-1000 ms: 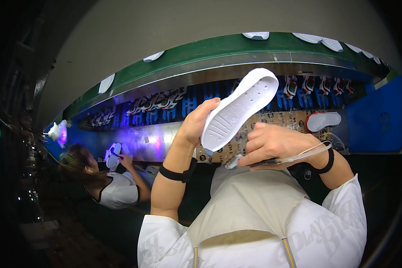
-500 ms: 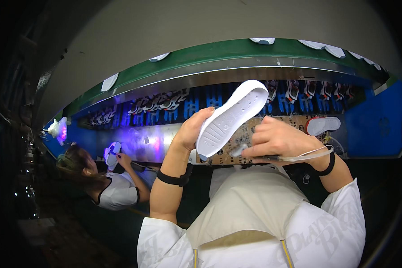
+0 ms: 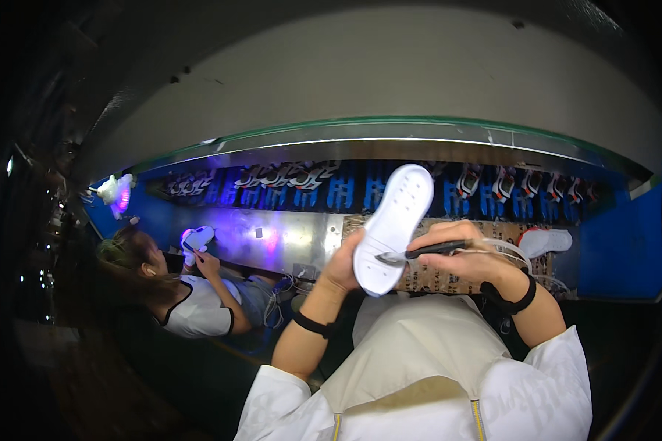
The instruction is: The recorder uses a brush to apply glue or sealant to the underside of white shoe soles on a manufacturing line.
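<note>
A white shoe sole (image 3: 399, 207), tilted with its hollow inner side facing up, is gripped along its left edge by my left hand (image 3: 338, 266). Small holes dot its upper part, and grooves cross the lower part. My right hand (image 3: 467, 253) is closed around a black-handled brush (image 3: 438, 248) with a clear tube trailing toward the wrist. The pale bristle tip meets the inner face of the sole near its lower end. My left fingers are partly hidden behind the sole.
Shoe uppers (image 3: 467, 180) stand on blue racks behind a metal ledge (image 3: 287, 234). Printed brown cardboard (image 3: 456, 285) covers the bench, with a red-edged sole (image 3: 548, 241) at right. Left, a co-worker (image 3: 191, 294) handles a white shoe part (image 3: 198, 237) near a purple-lit lamp (image 3: 116, 195).
The brush has swung from below the sole up onto its inner face. The sole has come lower and more upright. The view has shifted, and the soles on the green upper belt are mostly out of sight.
</note>
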### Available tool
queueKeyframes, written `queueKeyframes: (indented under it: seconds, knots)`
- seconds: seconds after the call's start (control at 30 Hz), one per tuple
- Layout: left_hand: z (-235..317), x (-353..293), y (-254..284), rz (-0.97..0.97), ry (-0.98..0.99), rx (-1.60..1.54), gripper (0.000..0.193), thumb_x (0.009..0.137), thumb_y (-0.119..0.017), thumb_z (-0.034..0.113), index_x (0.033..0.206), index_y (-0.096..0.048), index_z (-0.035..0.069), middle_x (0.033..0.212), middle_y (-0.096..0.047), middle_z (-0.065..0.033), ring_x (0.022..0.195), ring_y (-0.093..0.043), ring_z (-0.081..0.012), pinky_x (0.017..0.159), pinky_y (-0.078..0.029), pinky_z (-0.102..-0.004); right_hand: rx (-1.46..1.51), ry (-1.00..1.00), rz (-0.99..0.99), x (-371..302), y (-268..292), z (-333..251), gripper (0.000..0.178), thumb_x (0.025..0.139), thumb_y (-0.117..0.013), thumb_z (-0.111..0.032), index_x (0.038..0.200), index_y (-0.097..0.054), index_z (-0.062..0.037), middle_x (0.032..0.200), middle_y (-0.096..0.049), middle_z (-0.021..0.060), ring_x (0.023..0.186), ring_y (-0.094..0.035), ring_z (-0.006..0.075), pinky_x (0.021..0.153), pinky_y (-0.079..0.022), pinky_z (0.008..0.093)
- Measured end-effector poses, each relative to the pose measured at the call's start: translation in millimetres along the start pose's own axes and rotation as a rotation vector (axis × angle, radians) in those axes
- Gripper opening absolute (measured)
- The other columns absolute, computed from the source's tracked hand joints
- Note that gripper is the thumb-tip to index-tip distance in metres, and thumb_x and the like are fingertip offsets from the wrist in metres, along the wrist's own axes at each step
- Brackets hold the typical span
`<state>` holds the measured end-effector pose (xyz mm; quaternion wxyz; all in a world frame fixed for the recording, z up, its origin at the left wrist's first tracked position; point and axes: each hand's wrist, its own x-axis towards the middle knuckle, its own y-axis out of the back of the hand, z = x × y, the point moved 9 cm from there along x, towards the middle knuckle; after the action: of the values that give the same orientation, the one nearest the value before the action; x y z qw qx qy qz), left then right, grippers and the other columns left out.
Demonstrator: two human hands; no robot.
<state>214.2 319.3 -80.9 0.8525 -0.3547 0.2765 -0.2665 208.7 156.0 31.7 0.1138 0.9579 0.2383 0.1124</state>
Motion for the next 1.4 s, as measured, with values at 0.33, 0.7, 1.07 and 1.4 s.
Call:
queueKeyframes:
  seconds: [0.33,0.7,1.07,1.4]
  knots:
    - [26,-26,-7,-0.181,-0.062,-0.124,0.091,0.096,-0.051,0.064,0.162,-0.028,0.006,0.131,-0.056,-0.0368,0.103,-0.07,-0.0472,0.067,-0.066,-0.051,-0.217,0.205,0.388,-14,70,-5,0.027,0.084,-0.079,-0.009,0.11,-0.077,0.0003,0.077,-0.065,0.0086,0.069,-0.058,0.0183,0.063,-0.044,0.0316]
    - [269,26,38,0.141,-0.854,0.025,0.045,0.11,-0.048,0.037,0.136,-0.056,0.001,0.135,-0.061,-0.0148,0.124,-0.061,-0.031,0.103,-0.054,-0.0426,-0.133,0.051,0.442,-25,60,36,0.028,0.087,-0.077,-0.009,0.113,-0.075,0.0003,0.083,-0.066,0.0084,0.073,-0.059,0.0186,0.067,-0.046,0.0308]
    - [451,-103,195,1.051,-1.32,0.981,0.035,0.101,-0.064,0.014,0.133,-0.058,0.0,0.126,-0.065,-0.0112,0.108,-0.066,-0.0229,0.095,-0.055,-0.0377,-0.105,-0.096,0.435,-47,57,66,0.028,0.088,-0.076,-0.009,0.114,-0.074,0.0013,0.088,-0.069,0.0102,0.078,-0.062,0.0193,0.07,-0.047,0.0312]
    - [428,-142,178,1.417,-1.142,1.741,0.035,0.101,-0.062,0.014,0.132,-0.057,-0.002,0.119,-0.066,-0.0096,0.1,-0.067,-0.0215,0.09,-0.055,-0.0367,-0.049,-0.064,0.42,-36,47,65,0.026,0.089,-0.075,-0.013,0.112,-0.074,0.001,0.092,-0.072,0.0097,0.079,-0.063,0.0177,0.073,-0.05,0.0311]
